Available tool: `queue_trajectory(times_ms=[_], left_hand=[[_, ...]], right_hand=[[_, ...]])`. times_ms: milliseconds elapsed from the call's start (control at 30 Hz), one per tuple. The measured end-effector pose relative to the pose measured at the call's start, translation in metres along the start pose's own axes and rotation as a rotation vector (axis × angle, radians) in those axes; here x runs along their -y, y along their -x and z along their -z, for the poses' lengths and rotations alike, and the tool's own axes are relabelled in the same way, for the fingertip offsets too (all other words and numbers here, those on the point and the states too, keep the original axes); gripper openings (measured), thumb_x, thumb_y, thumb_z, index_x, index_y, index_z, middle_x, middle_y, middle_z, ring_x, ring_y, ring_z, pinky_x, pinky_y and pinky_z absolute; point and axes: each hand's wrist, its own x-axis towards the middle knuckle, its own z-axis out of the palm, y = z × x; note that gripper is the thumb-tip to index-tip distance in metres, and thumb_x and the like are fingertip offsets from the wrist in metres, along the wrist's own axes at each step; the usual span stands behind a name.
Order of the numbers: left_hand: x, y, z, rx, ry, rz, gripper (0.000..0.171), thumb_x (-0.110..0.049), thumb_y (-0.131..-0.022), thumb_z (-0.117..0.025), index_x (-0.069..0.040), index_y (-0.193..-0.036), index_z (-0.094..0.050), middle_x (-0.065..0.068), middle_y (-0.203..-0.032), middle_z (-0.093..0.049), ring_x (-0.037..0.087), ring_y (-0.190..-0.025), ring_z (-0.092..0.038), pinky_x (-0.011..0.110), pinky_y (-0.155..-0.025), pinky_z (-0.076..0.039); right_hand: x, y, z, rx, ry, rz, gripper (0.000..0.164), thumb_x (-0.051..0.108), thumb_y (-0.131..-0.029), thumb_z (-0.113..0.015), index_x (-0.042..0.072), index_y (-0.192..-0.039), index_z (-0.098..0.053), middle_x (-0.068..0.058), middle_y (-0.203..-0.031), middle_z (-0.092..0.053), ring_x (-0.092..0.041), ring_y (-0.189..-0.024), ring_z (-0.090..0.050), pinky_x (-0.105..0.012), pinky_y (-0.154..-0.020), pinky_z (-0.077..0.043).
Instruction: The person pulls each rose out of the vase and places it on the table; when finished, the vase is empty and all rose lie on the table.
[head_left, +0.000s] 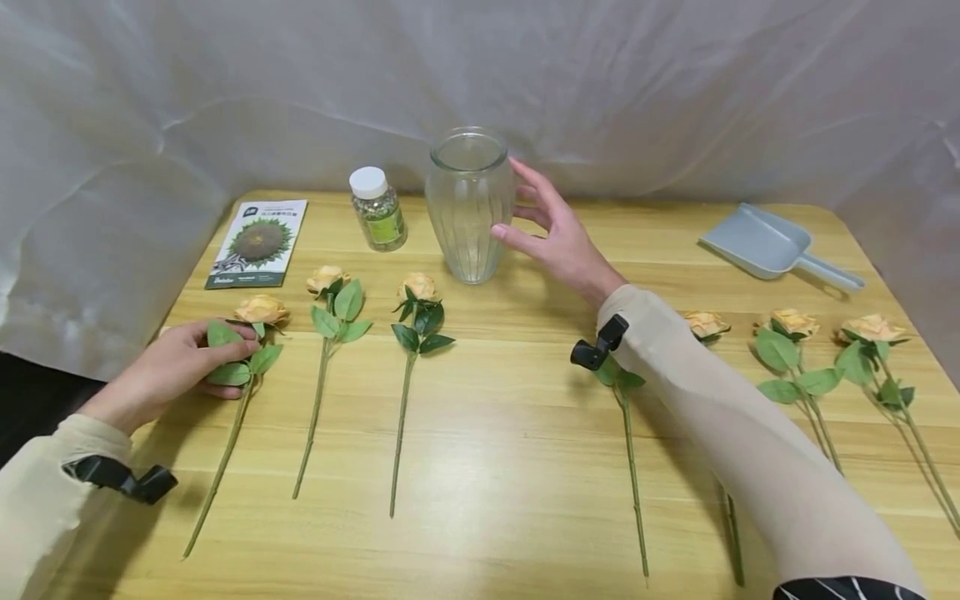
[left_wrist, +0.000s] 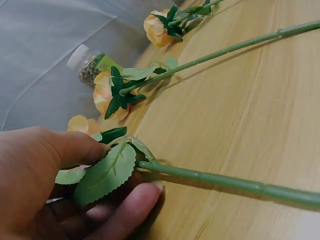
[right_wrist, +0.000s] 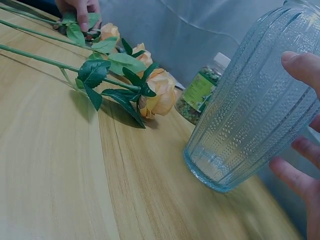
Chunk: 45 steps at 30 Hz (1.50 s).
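My left hand [head_left: 183, 362] is at the leftmost yellow artificial rose [head_left: 262, 309], its thumb and fingers pinching the stem just below the bloom. Leaves [left_wrist: 107, 172] of that rose cover part of the grip in the left wrist view. Upright at the back middle stands a ribbed clear glass vase [head_left: 471, 212]. My right hand [head_left: 558, 237] is at the vase's right side, fingers loosely spread. Its thumb [right_wrist: 302, 67] overlaps the front of the glass, and the other fingertips are by the far side.
Two more roses [head_left: 420, 288] lie right of the held one; several [head_left: 795, 323] lie on the right, partly under my right forearm. At the back are a seed packet [head_left: 258, 243], a white-capped jar of pellets [head_left: 381, 212] and a grey dustpan [head_left: 765, 242].
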Motion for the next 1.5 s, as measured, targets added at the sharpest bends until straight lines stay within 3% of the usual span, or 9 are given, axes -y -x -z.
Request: queue_trajectory(times_ms=[100,200,267,600,933,1067,1200,1333,1500], left_hand=[[-0.004,0.004,0.004,-0.095,-0.198,-0.009,0.056,-0.052,-0.112,-0.057,-0.003,-0.137,-0.06,0.0,-0.106,-0.069,0.01,-0.088,-0.069,0.031,-0.075,-0.067],[-0.009,0.008,0.009,-0.223,-0.389,-0.016,0.065,-0.067,-0.108,-0.051,-0.008,-0.13,-0.067,0.003,-0.1,-0.075,0.012,-0.086,-0.065,0.026,-0.069,-0.051],[-0.012,0.011,0.011,-0.281,-0.439,-0.018,0.068,-0.071,-0.107,-0.049,-0.011,-0.13,-0.069,0.002,-0.095,-0.078,0.012,-0.084,-0.064,0.025,-0.067,-0.046],[-0.028,0.006,0.017,-0.367,-0.425,-0.086,0.068,-0.073,-0.105,-0.052,-0.011,-0.127,-0.069,0.002,-0.092,-0.081,0.008,-0.073,-0.074,0.024,-0.061,-0.054],[-0.073,-0.012,0.017,-0.435,-0.484,-0.228,0.06,-0.067,-0.107,-0.05,-0.014,-0.124,-0.072,0.007,-0.1,-0.082,0.001,-0.068,-0.071,0.022,-0.06,-0.051],[-0.092,-0.015,0.018,-0.444,-0.449,-0.241,0.061,-0.067,-0.107,-0.05,-0.013,-0.126,-0.071,-0.006,-0.094,-0.079,0.0,-0.068,-0.071,0.021,-0.059,-0.054],[-0.102,-0.013,0.02,-0.45,-0.408,-0.238,0.063,-0.067,-0.107,-0.05,-0.013,-0.132,-0.069,-0.027,-0.087,-0.071,0.0,-0.067,-0.071,0.019,-0.06,-0.054],[-0.106,-0.012,0.021,-0.433,-0.33,-0.251,0.057,-0.063,-0.108,-0.052,-0.015,-0.137,-0.064,-0.035,-0.089,-0.066,-0.004,-0.073,-0.07,0.018,-0.062,-0.06],[-0.104,-0.009,0.028,-0.416,-0.329,-0.215,0.057,-0.064,-0.109,-0.05,-0.022,-0.146,-0.058,-0.026,-0.112,-0.068,-0.003,-0.077,-0.069,0.022,-0.072,-0.054]], right_hand=[[0.001,0.0,-0.001,0.002,-0.003,-0.008,0.087,0.026,-0.101,-0.08,0.044,-0.17,-0.031,-0.009,-0.171,-0.04,-0.03,-0.149,-0.052,-0.055,-0.123,-0.051],[0.001,0.0,-0.002,0.003,-0.012,-0.014,0.087,0.026,-0.101,-0.08,0.044,-0.17,-0.031,-0.009,-0.17,-0.04,-0.03,-0.15,-0.051,-0.055,-0.123,-0.051],[0.001,0.0,-0.002,0.003,-0.013,-0.014,0.087,0.026,-0.101,-0.08,0.044,-0.17,-0.031,-0.009,-0.17,-0.04,-0.03,-0.15,-0.051,-0.054,-0.123,-0.051],[0.001,0.002,0.0,-0.004,-0.012,-0.025,0.086,0.027,-0.101,-0.08,0.045,-0.169,-0.031,-0.009,-0.171,-0.04,-0.029,-0.15,-0.051,-0.055,-0.124,-0.05],[0.007,0.01,0.017,-0.079,-0.033,0.024,0.075,0.023,-0.107,-0.071,0.038,-0.17,-0.034,-0.006,-0.167,-0.047,-0.027,-0.147,-0.054,-0.052,-0.122,-0.053],[0.018,0.015,0.031,-0.131,-0.028,0.008,0.07,0.02,-0.109,-0.068,0.029,-0.17,-0.036,-0.008,-0.167,-0.049,-0.031,-0.148,-0.054,-0.045,-0.12,-0.055],[0.031,0.023,0.052,-0.173,0.065,-0.035,0.065,0.024,-0.11,-0.067,0.027,-0.169,-0.04,-0.01,-0.166,-0.05,-0.029,-0.147,-0.055,-0.043,-0.122,-0.053],[0.043,0.039,0.079,-0.197,0.229,-0.057,0.06,0.03,-0.11,-0.066,0.027,-0.166,-0.044,-0.009,-0.166,-0.052,-0.029,-0.147,-0.054,-0.046,-0.124,-0.05],[0.05,0.067,0.116,-0.217,0.348,-0.113,0.057,0.039,-0.112,-0.062,0.031,-0.166,-0.044,-0.004,-0.168,-0.05,-0.024,-0.149,-0.05,-0.049,-0.13,-0.042]])
